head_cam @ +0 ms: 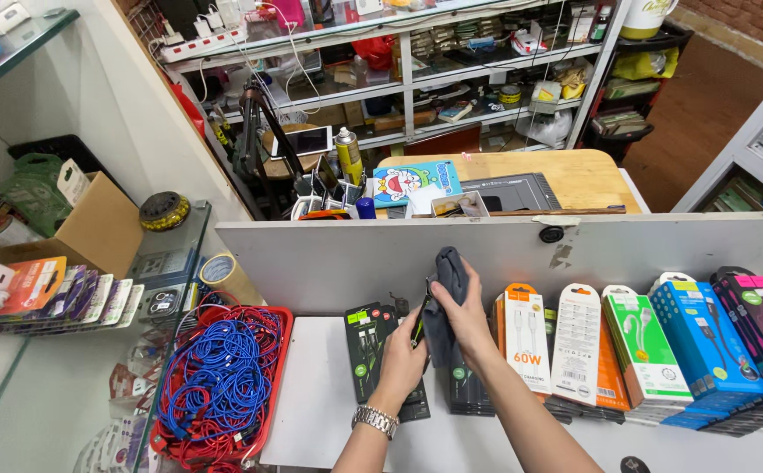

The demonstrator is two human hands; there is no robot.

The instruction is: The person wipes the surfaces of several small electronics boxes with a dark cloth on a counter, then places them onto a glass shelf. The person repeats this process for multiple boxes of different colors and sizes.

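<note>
Cloth [448,289], dark, soft and light, is pressed by the right hand [465,311] at 12 o'clock of the left hand [402,359], whose fingers grasp a thin, stiff black package [420,328] by its edge.

A basket [269,412] of coiled cables [219,377] is set at the left of the surface [320,394], packaged boxes [662,350] are lined along its right, and a partition [355,254] is placed behind them.
</note>
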